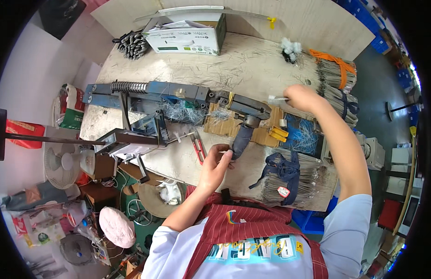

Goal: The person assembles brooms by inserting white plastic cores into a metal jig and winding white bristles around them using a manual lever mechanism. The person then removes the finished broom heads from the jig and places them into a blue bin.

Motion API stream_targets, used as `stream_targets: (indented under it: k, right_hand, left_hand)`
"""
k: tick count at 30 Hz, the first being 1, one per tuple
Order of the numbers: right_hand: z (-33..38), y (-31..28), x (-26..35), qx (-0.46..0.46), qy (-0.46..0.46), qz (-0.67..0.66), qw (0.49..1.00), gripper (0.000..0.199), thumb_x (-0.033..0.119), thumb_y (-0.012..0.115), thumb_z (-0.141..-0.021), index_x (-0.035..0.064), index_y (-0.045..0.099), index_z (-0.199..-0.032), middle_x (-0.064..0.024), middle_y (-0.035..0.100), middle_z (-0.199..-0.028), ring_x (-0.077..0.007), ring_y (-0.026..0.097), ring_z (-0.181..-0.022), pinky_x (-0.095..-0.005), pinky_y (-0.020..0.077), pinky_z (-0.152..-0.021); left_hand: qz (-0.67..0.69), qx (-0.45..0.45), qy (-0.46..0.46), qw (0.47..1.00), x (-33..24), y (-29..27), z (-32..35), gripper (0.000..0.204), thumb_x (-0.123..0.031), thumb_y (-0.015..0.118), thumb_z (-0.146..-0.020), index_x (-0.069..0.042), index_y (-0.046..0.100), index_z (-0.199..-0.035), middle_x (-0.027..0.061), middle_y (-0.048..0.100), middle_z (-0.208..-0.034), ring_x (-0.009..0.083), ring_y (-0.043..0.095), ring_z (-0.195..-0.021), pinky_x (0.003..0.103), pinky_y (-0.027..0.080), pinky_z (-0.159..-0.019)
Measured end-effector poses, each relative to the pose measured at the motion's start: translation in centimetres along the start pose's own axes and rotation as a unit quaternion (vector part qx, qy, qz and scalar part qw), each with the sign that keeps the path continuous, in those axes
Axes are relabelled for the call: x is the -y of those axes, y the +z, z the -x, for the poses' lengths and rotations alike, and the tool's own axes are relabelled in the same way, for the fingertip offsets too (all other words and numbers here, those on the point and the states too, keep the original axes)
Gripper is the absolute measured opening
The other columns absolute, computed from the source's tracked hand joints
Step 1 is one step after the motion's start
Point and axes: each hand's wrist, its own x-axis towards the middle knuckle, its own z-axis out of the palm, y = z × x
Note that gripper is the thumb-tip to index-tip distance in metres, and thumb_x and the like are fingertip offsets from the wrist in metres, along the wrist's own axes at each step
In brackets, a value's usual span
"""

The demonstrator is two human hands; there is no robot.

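Bright, even light; sharp centre, fisheye-bent edges, black rim.

A scratched wooden workbench (252,60) bears a blue lever press (178,95), a cardboard box (187,35), wire bundles (294,179).

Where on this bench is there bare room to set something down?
Barest: the pale worktop between the white cardboard box and the orange-tied wire bundle, though littered with stray wires. Crowded: around the blue lever press, left hand and navy-tied wire bundle.
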Motion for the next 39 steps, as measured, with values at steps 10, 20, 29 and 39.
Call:
stream_targets:
  k: [10,20,29,39]
  right_hand:
    - [9.5,-8.0,5.3,-0.168,-0.142,-0.331,0.918,0.019,0.017,0.062,-0.086,-0.0002,0.063,-0.092,-0.0127,0.061,-0.073,-0.0183,0.057,-0.067,-0.0337,0.0457,-0.063]
    - [8.8,-7.6,9.1,-0.056,-0.248,-0.331,0.909,0.020,0.019,0.062,-0.088,-0.0008,0.061,-0.092,-0.0209,0.063,-0.083,-0.0387,0.060,-0.076,-0.0437,0.0479,-0.068]
    - [-7.4,-14.8,5.4,-0.274,-0.134,-0.110,0.946,0.021,0.024,0.057,-0.092,0.0036,0.061,-0.088,-0.0191,0.064,-0.090,-0.0364,0.062,-0.088,-0.0475,0.0490,-0.075]
    - [-20.0,-14.2,4.5,-0.353,0.032,-0.031,0.934,0.024,0.023,0.063,-0.088,0.0064,0.058,-0.105,-0.0138,0.063,-0.106,-0.0332,0.060,-0.106,-0.0457,0.0521,-0.084]
  left_hand:
    - [0.024,-0.062,0.144,0.987,-7.5,-0.8,0.9,0.011,-0.009,0.056,-0.098,0.001,0.061,-0.098,0.0025,0.062,-0.085,0.0059,0.055,-0.066,0.020,0.042,-0.054]
    - [0.107,-0.005,0.163,0.981,-11.6,1.3,-2.8,0.011,-0.009,0.057,-0.097,0.002,0.059,-0.099,0.0057,0.061,-0.074,0.0092,0.053,-0.054,0.022,0.041,-0.044]
    - [0.125,-0.060,0.117,0.983,-10.1,-2.5,-2.1,0.010,-0.010,0.058,-0.096,-0.002,0.059,-0.091,0.0007,0.058,-0.071,0.0057,0.051,-0.059,0.021,0.039,-0.051]
    - [0.186,-0.063,0.093,0.976,-7.0,-3.1,-0.8,0.008,-0.005,0.058,-0.093,0.001,0.058,-0.088,0.0110,0.059,-0.096,0.0139,0.058,-0.064,0.025,0.046,-0.052]
